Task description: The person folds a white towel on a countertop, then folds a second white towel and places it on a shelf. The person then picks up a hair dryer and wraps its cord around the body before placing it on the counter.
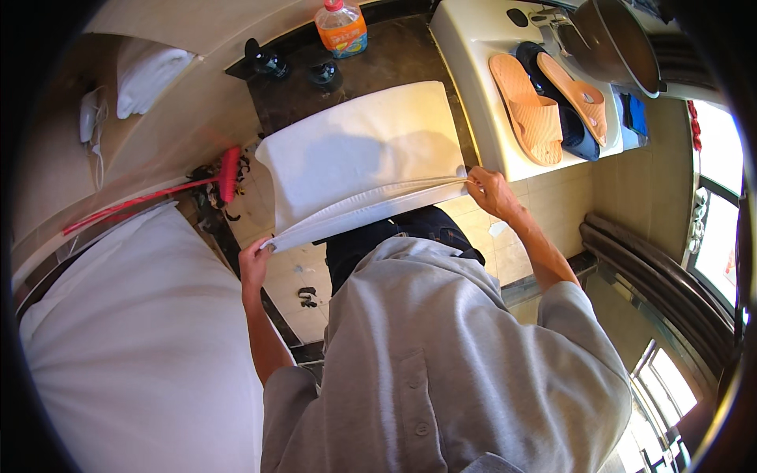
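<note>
A white cloth with stitched hems is stretched out in front of my waist, its far part resting over a dark countertop. Its near edge, doubled into layers, runs taut between my two hands. My left hand pinches the near left corner, low beside the bed. At the opposite end, my right hand grips the right corner, close to the white sink unit. The cloth hides part of the counter and floor beneath it. Whether it is a pillowcase or a flat sheet, I cannot tell.
Orange slippers and dark ones lie on the sink unit beside a metal basin. An orange-labelled bottle stands on the counter. A red broom leans left, above a white-covered bed. Dark scraps litter the floor.
</note>
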`<act>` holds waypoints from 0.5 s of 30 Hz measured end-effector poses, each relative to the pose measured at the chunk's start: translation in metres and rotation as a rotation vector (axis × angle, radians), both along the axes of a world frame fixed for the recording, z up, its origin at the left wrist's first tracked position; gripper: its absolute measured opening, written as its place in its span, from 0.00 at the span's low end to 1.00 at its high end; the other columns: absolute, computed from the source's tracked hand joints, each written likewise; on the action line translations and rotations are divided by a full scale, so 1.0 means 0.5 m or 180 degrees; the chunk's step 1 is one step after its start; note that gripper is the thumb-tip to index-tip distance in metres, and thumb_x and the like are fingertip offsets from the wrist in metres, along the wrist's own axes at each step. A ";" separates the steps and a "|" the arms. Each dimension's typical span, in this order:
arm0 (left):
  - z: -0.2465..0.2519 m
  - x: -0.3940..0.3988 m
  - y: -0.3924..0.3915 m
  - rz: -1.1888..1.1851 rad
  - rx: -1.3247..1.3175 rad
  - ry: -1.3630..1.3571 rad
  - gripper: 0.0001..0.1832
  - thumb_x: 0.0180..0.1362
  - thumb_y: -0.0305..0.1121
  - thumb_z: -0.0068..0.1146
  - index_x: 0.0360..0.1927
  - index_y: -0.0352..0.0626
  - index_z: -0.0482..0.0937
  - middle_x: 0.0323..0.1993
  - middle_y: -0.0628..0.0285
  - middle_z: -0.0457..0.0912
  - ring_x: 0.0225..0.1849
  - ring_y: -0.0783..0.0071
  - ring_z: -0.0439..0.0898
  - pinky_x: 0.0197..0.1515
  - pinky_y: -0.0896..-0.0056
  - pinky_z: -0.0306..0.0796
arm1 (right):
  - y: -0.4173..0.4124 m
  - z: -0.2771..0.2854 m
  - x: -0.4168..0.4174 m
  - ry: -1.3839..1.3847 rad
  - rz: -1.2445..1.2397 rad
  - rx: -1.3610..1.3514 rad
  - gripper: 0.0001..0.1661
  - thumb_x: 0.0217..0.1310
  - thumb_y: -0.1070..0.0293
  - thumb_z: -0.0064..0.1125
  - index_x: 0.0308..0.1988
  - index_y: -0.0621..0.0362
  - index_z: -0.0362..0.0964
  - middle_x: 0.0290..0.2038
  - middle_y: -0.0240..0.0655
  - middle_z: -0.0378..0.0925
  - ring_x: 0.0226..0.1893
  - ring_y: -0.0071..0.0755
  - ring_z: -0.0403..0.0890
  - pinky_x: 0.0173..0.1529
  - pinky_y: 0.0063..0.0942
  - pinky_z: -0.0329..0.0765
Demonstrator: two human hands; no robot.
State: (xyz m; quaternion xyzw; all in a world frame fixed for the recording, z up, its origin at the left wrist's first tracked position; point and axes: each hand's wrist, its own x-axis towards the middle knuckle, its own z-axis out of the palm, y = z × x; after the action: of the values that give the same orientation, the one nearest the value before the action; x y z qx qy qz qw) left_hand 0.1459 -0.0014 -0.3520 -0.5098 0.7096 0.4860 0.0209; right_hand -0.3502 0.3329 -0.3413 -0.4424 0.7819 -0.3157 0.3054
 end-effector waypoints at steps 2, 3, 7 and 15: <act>-0.018 0.004 0.002 0.0276 0.0286 0.0149 0.15 0.61 0.25 0.60 0.51 0.34 0.83 0.34 0.67 0.83 0.36 0.82 0.79 0.38 0.75 0.78 | -0.006 -0.004 0.011 -0.0162 -0.0237 0.0077 0.07 0.61 0.73 0.56 0.32 0.63 0.67 0.22 0.50 0.73 0.23 0.57 0.75 0.29 0.42 0.72; -0.016 -0.009 0.002 0.0412 0.0424 0.0229 0.14 0.62 0.25 0.60 0.51 0.34 0.82 0.34 0.66 0.82 0.35 0.81 0.79 0.37 0.74 0.80 | -0.012 -0.004 0.015 -0.0239 -0.0356 0.0111 0.07 0.62 0.73 0.55 0.31 0.63 0.66 0.20 0.50 0.71 0.20 0.56 0.73 0.27 0.41 0.71; 0.013 -0.047 -0.012 0.0480 0.0413 0.0131 0.13 0.63 0.24 0.57 0.51 0.33 0.82 0.34 0.65 0.81 0.34 0.80 0.79 0.33 0.72 0.82 | -0.049 0.032 0.004 -0.0066 -0.0423 -0.0141 0.09 0.62 0.73 0.56 0.31 0.62 0.64 0.17 0.45 0.67 0.17 0.39 0.69 0.25 0.34 0.68; 0.002 -0.106 -0.103 0.0650 0.0375 0.0479 0.10 0.64 0.26 0.56 0.46 0.33 0.81 0.33 0.66 0.80 0.32 0.81 0.78 0.35 0.73 0.82 | -0.143 0.023 -0.054 0.0292 -0.0632 -0.0695 0.05 0.63 0.73 0.60 0.37 0.62 0.71 0.25 0.43 0.74 0.22 0.35 0.75 0.29 0.31 0.72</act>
State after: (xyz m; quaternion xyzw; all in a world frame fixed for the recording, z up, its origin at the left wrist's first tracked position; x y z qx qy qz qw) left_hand 0.0930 -0.0530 -0.3511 -0.5393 0.6238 0.5633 -0.0521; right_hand -0.3774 0.2614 -0.3300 -0.4074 0.7960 -0.4070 0.1867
